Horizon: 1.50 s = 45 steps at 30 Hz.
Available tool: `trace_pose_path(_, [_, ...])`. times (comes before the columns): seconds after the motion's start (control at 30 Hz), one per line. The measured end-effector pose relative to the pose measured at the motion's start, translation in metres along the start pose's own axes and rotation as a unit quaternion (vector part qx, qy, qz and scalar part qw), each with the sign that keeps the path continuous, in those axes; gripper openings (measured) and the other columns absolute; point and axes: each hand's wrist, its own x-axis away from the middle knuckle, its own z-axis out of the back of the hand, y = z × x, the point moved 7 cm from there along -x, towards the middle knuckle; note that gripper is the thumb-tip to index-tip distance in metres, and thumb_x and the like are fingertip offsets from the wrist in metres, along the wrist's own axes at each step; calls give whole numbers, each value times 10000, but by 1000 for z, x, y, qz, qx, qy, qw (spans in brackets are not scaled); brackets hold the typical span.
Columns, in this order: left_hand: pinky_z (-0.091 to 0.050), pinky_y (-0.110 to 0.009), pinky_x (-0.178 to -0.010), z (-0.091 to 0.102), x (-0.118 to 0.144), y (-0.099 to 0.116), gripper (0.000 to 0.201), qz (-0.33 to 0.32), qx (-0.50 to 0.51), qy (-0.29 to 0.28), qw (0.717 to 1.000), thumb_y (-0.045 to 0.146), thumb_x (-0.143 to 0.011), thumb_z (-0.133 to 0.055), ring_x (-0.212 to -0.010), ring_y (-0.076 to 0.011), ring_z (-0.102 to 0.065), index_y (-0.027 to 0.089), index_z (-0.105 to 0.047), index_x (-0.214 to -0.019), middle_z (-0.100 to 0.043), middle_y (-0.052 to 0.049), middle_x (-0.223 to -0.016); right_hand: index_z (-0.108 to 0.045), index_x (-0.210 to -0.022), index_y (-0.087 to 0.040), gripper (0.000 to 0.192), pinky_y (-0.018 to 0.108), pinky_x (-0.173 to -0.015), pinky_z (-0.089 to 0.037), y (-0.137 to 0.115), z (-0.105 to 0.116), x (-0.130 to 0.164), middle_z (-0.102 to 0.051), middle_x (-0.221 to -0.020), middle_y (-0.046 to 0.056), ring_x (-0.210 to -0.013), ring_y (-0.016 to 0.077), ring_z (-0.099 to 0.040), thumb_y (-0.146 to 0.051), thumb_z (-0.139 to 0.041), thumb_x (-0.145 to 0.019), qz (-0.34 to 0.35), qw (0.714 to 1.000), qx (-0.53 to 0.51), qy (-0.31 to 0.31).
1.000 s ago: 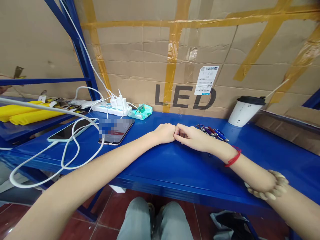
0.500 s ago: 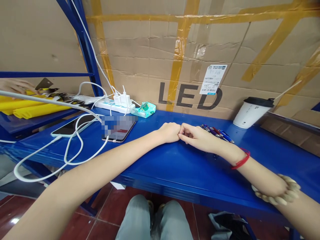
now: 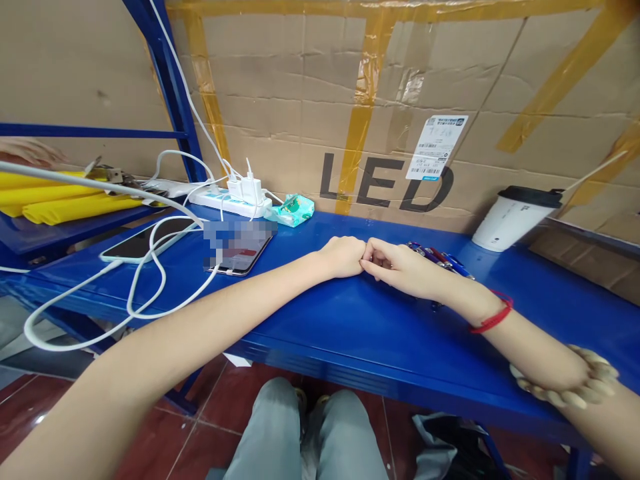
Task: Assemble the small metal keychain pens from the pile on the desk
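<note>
My left hand (image 3: 344, 257) rests over the blue table (image 3: 320, 320) as a closed fist, its back toward me. Whatever its fingers may hold is hidden. Against its knuckles, my right hand (image 3: 400, 267) is curled shut, with thumb and forefinger close together. I see nothing in that hand. Several pens (image 3: 445, 260) in blue and dark red lie just behind my right hand, partly covered by it. A phone (image 3: 245, 248) with a lit screen, partly blurred out, lies left of my fists.
A second phone (image 3: 145, 241) and looped white cables (image 3: 133, 293) lie on the left. Behind them are a power strip (image 3: 205, 195) and a green tissue packet (image 3: 296, 210). A lidded paper cup (image 3: 513, 220) stands back right. Someone else's hand (image 3: 30, 152) is near yellow rolls (image 3: 75, 207).
The view has tilted down slightly and shifted a little left. My two fists remain together in the same pose, and the objects on the table have not moved.
</note>
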Motion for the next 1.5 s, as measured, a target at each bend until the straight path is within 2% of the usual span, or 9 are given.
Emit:
trace_pose_path(0.83, [-471, -356, -802, 0, -2, 2, 272, -7, 35, 6, 999, 262, -815, -452, -956, -247, -612, 160, -656, -964, -676, -98, -937, -467, -824, -217, 206, 253, -547, -397, 2, 0, 0, -617, -654, -2, -574, 139, -552, -421, -465, -843, -12, 1000, -5, -1])
trace_pose_path(1.2, [-452, -343, -837, -1, -5, 0, 237, -8, 54, 24, 998, 237, -809, -493, -948, -229, -610, 167, -669, -950, -679, -82, -900, -471, -824, -212, 236, 263, -546, -413, 3, 0, 0, -619, -668, 7, -575, 138, -551, -447, -457, -846, -14, 1000, 4, 0])
trace_pose_path(1.5, [-442, -369, -850, -1, -5, 2, 236, -10, 61, 22, 998, 236, -807, -489, -980, -248, -599, 160, -667, -941, -672, -91, -949, -479, -808, -213, 252, 271, -542, -414, 3, 0, 0, -608, -652, 6, -577, 140, -551, -465, -473, -824, -26, 1000, -2, 2])
